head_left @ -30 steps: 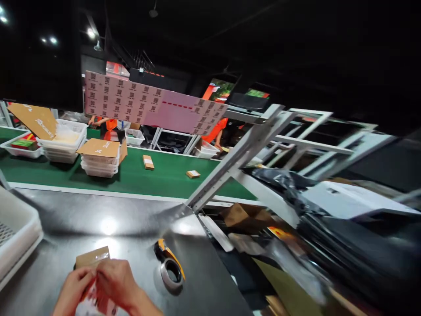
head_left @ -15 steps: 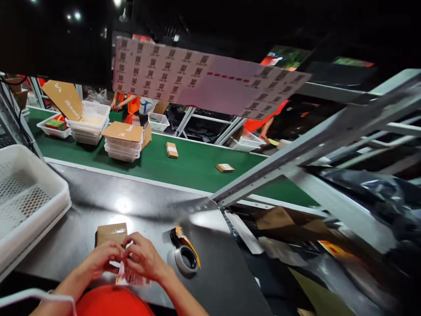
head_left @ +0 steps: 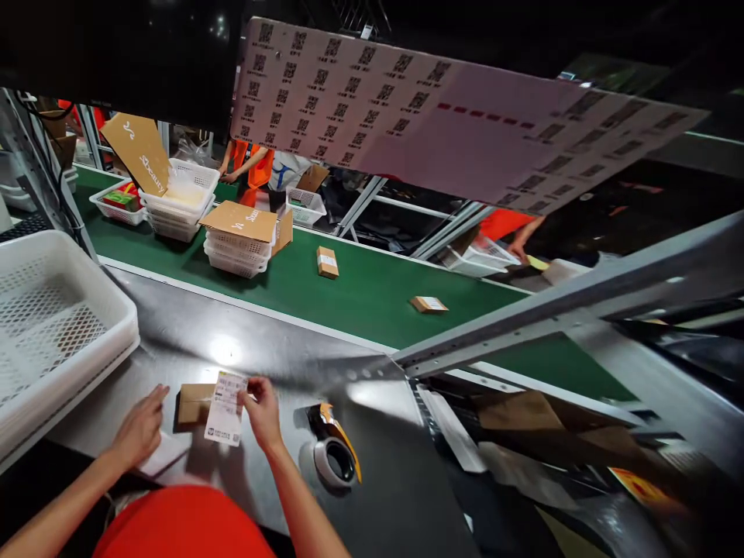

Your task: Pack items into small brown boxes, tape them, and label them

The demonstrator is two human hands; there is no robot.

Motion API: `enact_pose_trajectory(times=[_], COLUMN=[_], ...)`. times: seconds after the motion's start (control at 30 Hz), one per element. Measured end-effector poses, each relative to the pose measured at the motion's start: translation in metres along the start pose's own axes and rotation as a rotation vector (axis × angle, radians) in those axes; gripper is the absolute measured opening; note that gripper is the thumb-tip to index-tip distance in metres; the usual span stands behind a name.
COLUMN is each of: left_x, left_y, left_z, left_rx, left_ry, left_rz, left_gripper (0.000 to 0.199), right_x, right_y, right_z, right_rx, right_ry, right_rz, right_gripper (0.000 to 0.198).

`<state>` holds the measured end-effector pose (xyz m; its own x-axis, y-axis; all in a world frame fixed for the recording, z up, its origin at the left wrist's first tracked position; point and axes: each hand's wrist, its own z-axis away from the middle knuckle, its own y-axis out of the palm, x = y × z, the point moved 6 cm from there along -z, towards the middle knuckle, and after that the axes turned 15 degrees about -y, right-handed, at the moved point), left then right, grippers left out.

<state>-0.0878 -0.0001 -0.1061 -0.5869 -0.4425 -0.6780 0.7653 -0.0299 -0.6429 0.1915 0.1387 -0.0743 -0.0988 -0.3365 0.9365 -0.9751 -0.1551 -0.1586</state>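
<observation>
right hand (head_left: 263,412) fingers pinch a printed label (head_left: 225,397); carton (head_left: 139,152) reads "sbeauty".

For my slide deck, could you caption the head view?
Right hand holds a shipping label above a small cardboard box on the steel table; left hand rests beside it.

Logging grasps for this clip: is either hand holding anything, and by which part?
The right hand pinches the white printed shipping label by its upper right edge. The left hand holds nothing.
</observation>
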Motion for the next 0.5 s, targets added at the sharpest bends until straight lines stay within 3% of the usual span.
enact_pose_trajectory(times=[0.07,0.17,0.33,0.5], left_x=[-0.012,-0.020,-0.020,-0.016], left_y=[0.025,0.058,0.070,0.069], left_z=[0.001,-0.002,-0.006,-0.004], left_rx=[0.120,0.245,0.236,0.230], left_ry=[0.135,0.165,0.134,0.143], left_rz=[-0.302,-0.608,-0.604,-0.618], left_gripper=[0.032,0.050,0.051,0.047], right_x=[-0.023,-0.048,-0.067,-0.067], right_y=[0.021,0.049,0.062,0.068], right_z=[-0.013,-0.016,-0.007,0.004], right_rx=[0.055,0.131,0.222,0.348], right_ry=[0.067,0.142,0.165,0.076], right_rz=[-0.006,0.019,0.189,0.417], right_gripper=[0.035,0.038,0.047,0.062])
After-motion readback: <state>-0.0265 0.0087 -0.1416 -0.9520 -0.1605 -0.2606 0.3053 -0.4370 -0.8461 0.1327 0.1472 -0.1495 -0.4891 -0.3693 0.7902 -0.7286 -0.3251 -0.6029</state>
